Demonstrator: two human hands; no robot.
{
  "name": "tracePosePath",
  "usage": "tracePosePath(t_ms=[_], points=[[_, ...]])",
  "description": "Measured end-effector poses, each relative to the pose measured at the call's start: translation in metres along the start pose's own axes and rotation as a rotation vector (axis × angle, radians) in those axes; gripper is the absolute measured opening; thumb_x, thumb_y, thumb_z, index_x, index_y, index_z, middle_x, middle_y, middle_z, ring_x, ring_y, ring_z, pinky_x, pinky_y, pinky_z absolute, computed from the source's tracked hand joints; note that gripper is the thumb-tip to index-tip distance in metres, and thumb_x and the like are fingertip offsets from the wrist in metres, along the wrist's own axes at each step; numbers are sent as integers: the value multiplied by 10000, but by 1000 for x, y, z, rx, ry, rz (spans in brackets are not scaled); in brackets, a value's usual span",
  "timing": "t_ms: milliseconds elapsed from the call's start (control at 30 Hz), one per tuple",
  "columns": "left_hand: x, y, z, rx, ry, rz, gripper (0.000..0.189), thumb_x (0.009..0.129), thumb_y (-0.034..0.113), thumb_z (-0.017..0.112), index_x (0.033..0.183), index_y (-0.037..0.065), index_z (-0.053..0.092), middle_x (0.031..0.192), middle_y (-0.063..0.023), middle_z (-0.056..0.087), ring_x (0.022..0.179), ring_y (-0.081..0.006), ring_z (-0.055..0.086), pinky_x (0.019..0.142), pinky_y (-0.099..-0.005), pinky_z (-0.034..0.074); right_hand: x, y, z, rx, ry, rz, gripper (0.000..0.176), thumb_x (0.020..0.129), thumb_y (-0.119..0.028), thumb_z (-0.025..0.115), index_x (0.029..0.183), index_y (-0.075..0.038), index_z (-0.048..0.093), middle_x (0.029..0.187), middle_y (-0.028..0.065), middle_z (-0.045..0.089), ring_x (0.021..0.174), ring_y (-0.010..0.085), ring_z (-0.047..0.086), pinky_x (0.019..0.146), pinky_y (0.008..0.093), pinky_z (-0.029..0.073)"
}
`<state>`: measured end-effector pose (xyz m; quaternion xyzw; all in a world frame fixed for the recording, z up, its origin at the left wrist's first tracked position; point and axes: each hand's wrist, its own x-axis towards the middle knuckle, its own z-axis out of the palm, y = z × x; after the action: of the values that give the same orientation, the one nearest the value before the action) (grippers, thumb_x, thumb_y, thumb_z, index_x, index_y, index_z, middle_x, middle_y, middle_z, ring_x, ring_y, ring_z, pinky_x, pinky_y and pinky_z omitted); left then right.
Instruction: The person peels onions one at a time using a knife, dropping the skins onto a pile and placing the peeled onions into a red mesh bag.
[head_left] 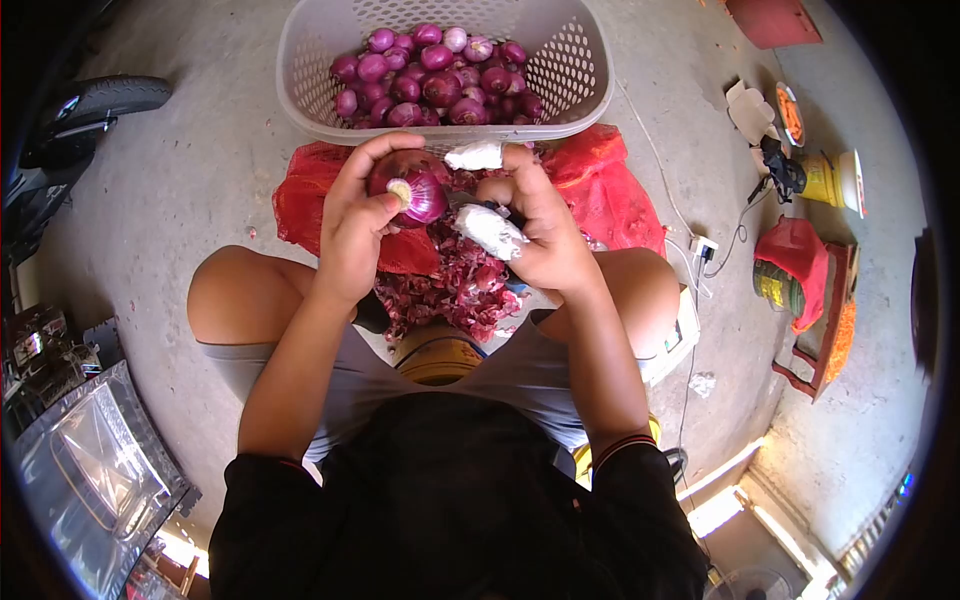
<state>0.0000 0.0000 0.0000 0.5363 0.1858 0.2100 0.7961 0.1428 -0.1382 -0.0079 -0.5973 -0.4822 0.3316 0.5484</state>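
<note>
A red onion (424, 187) with its pale root end facing me is gripped in my left hand (352, 225), thumb and fingers around it. Just right of the onion, my right hand (548, 225) is curled, with white wrapping on its thumb and index finger; something small and dark shows between its fingers, too hidden to name. Below both hands lies a heap of red onion skins (455, 290) on a red mesh bag (610, 195). Beyond them stands a grey plastic basket (300, 75) holding several purple onions (441, 89).
A yellow container (437, 358) is between my knees. To the right are a cable with a white plug (704, 243), a yellow bucket (824, 178), a bowl of orange pieces (790, 114) and a red cloth (797, 262). A black tyre (120, 95) is at the left.
</note>
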Motion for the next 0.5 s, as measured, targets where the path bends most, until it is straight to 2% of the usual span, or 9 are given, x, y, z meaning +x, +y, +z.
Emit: tracePosePath(t_ms=[167,267,367,467,500], points=[[-2,-1,-1,14,-1,-18,563,758,196,479,1261,-48,415,1160,-124,536,1082,-186,539,943,-315,418,2,-5,5,-125,27,-21,578,699,-8,590,1235,-23,372,674,119,562,603,274,549,578,331,412],[-2,0,0,54,-9,-20,567,753,192,477,1261,-50,412,1156,-125,538,1079,-185,539,944,-312,418,0,-6,0,-129,-10,24,507,805,-79,649,1255,-27,422,737,13,545,689,89,472,662,243,380],[-2,1,0,28,6,-54,565,754,198,468,1261,-45,414,1155,-127,539,1082,-187,540,947,-315,418,-1,-11,-3,-151,-46,42,503,802,-77,648,1247,-24,419,721,13,536,669,90,461,644,240,372],[0,2,0,-25,8,-60,568,756,218,464,1262,-35,416,1153,-125,542,1072,-188,550,941,-317,429,-1,-9,-4,-145,-61,-5,556,716,-31,623,1215,-6,378,641,114,526,556,292,506,552,339,402],[0,2,0,-43,13,-72,571,757,227,465,1263,-33,417,1154,-123,542,1067,-186,554,936,-316,434,-1,-8,-3,-147,-40,-30,553,722,-42,634,1211,-7,379,633,109,518,551,284,497,549,336,396]])
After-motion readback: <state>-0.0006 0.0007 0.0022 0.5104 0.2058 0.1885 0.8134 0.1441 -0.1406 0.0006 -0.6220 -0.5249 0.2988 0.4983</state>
